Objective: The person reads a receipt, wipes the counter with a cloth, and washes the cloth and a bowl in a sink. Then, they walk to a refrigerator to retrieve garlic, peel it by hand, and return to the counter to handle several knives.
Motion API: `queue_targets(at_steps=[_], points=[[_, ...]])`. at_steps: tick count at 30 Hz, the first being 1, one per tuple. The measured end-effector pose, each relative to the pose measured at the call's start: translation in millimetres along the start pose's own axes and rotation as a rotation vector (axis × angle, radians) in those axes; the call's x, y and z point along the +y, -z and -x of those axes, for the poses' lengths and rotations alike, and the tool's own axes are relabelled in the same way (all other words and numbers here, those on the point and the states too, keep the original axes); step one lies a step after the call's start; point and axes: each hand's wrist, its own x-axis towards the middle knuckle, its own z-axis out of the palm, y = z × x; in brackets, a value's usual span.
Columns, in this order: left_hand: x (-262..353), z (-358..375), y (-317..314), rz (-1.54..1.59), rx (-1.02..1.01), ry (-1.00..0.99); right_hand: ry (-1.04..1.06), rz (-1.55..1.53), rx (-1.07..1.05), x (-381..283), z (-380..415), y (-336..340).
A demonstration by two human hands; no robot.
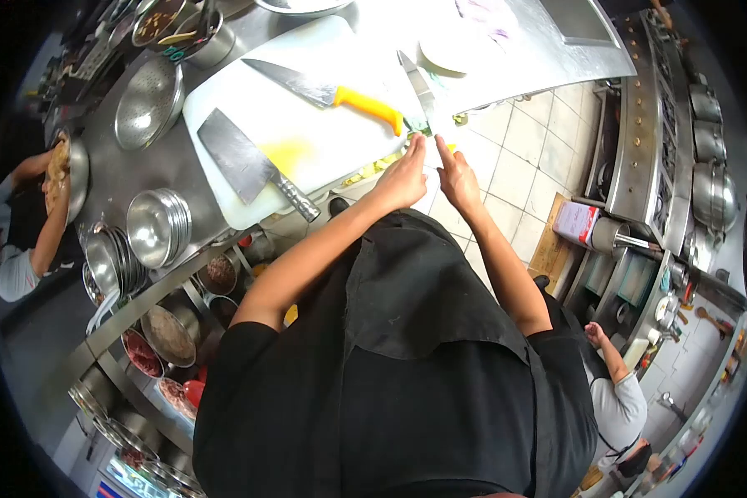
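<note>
Beside the front edge of the white cutting board (224, 83), my left hand (402, 178) has its fingers pressed together near small green scraps (417, 125); what they hold is too small to tell. My right hand (458, 178) is closed at the lower end of a narrow knife (417, 83), whose blade points away from me. A bit of yellow shows at its fingers, and the handle is mostly hidden. On the board lie a knife with a yellow handle (369, 109) and a broad cleaver (236, 155), its metal handle over the edge.
Left of the board are a perforated bowl (148, 104) and stacked metal bowls (153, 228). Food containers (170, 334) sit below. A co-worker's arms (50, 220) reach a bowl at far left. Another person (618, 402) stands lower right, near the stove (639, 124).
</note>
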Motion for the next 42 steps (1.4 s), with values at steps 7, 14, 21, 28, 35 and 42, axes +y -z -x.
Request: queue_targets(at_steps=[7,14,21,28,35,42], points=[[-17.3,-9.4,-17.3,0.138,-0.052,0.171,-0.022,-0.092,-0.043,17.4,85.9,12.0],[-2.9,3.3,2.1,0.388,-0.031,0.122,-0.004,-0.169,0.019,27.2,117.4,49.2],[-2.9,31.3,29.7,0.919,0.112,0.130,-0.322,-1.748,-0.485,7.8,103.8,119.1],[15.1,34.1,82.8,1.527,0.273,-0.041,-0.161,-1.723,-0.684,10.4,71.4,97.0],[13.9,53.3,114.8,1.569,0.432,-0.407,-0.100,-1.650,-0.849,-43.6,49.2,108.1],[0.7,86.9,137.8,1.589,0.570,-0.519,-0.097,-1.599,-1.043,-84.1,38.5,111.4]])
